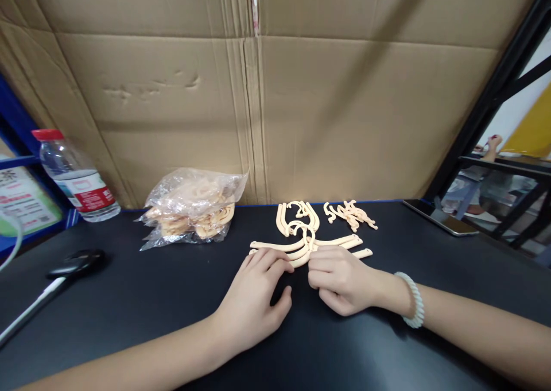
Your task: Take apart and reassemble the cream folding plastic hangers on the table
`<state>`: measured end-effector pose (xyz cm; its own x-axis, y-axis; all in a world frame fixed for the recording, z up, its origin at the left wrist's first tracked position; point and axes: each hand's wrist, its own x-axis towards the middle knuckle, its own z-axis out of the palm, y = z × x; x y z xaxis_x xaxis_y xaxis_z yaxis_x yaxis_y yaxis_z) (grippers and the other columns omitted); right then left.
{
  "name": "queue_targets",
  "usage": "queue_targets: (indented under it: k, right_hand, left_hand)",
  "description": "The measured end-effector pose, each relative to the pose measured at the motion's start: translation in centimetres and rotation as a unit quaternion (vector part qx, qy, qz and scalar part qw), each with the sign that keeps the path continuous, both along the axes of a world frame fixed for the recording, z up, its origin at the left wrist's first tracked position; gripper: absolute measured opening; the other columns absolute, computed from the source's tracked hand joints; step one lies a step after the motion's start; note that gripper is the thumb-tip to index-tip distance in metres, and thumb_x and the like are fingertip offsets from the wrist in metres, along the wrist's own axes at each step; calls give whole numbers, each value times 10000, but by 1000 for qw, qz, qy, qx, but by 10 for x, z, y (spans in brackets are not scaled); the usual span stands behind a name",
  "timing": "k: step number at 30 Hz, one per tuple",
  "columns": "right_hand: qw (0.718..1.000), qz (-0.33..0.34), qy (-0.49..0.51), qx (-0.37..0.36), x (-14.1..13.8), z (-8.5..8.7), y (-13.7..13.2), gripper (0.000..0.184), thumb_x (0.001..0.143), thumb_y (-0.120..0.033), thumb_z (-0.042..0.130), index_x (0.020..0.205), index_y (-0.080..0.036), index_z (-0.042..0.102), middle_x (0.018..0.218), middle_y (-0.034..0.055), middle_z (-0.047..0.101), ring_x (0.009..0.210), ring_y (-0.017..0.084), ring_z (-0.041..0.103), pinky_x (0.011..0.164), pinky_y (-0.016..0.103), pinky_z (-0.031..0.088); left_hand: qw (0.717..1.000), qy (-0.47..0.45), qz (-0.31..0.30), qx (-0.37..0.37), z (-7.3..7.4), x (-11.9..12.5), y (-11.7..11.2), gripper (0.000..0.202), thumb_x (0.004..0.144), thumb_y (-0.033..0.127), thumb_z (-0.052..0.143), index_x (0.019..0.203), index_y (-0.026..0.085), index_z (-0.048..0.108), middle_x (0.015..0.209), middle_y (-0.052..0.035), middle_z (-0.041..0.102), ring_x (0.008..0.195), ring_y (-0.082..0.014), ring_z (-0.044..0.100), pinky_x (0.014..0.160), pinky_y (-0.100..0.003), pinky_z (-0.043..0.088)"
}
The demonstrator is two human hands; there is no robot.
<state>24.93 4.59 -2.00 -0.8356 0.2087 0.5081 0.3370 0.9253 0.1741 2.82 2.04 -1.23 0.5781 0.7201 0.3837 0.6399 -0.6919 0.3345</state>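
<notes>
Beige plastic folding hangers (278, 246) lie stacked on the black table, their arms spread sideways and curved hooks (305, 231) pointing away from me. My left hand (256, 296) rests over the left arms, fingers bent across them and thumb apart. At the middle of the stack, close by the hook bases, my right hand (344, 279) is closed, fingers curled; its fingertips hide the exact spot it grips. Just beyond lie more curved hanger arms (316, 217) with a hook between them. A small heap of loose hooks (353, 214) sits to their right.
A clear plastic bag (196, 193) of beige parts lies back left. Further left stand a red-capped water bottle (81, 178) and a black device (76, 263) with a white cable. A phone (441, 217) lies back right. Cardboard (172, 92) walls the rear edge.
</notes>
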Motion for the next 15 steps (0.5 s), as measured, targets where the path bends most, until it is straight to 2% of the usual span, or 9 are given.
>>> queue_targets:
  k: [2,4,6,8,9,11,13,15]
  right_hand:
    - [1000,-12,18,10,-1,0,0,162,704,-68,410,651,-205,478,600,-3,461,580,159,375,541,297,314]
    - [998,-52,40,17,-2,1,-1,161,723,-71,422,684,-188,525,628,17,499,605,168,404,555,302,343]
    - [990,-126,68,8,-5,3,-4,165,749,-88,445,798,-155,587,739,62,582,703,196,481,622,325,409]
    - [972,-216,90,-8,-8,3,-7,267,782,-131,477,1013,-105,608,967,130,641,912,252,542,781,391,462]
    - [962,-256,94,-11,-9,2,-9,362,802,-166,491,1142,-78,577,1110,165,629,1040,286,534,879,436,452]
    - [944,-318,82,-11,-11,-4,-12,564,839,-251,503,1354,-30,438,1360,218,513,1266,344,431,1029,512,373]
    - [933,-356,56,-18,-10,-11,-13,681,869,-323,483,1446,-3,315,1488,236,376,1384,367,311,1096,550,304]
    - [924,-378,34,-41,-9,-17,-13,700,890,-362,452,1472,-12,285,1523,228,318,1421,362,262,1116,561,285]
  left_hand:
    - [1000,8,5,6,1,0,0,240,788,133,537,1006,204,606,1102,-66,634,1078,-265,560,921,-454,458]
    - [1000,18,8,13,3,1,0,273,795,140,538,1055,199,600,1145,-77,631,1121,-269,550,953,-460,453]
    - [999,38,2,19,3,1,0,347,825,173,536,1170,185,569,1238,-99,612,1191,-280,526,1013,-482,427]
    - [997,71,-6,22,0,1,0,456,876,255,525,1321,164,485,1374,-126,544,1295,-307,459,1081,-530,365]
    - [996,90,-9,23,-3,0,1,514,902,307,507,1387,157,425,1439,-134,489,1347,-322,407,1104,-558,328]
    - [992,120,-15,24,-10,-3,3,606,942,405,451,1474,154,304,1522,-137,379,1415,-336,307,1126,-597,273]
    - [990,136,-25,24,-17,-7,6,651,960,463,400,1511,164,223,1550,-131,318,1439,-329,256,1135,-597,251]
    - [989,144,-36,23,-20,-10,9,674,964,492,382,1527,186,174,1562,-123,283,1448,-317,234,1148,-574,237]
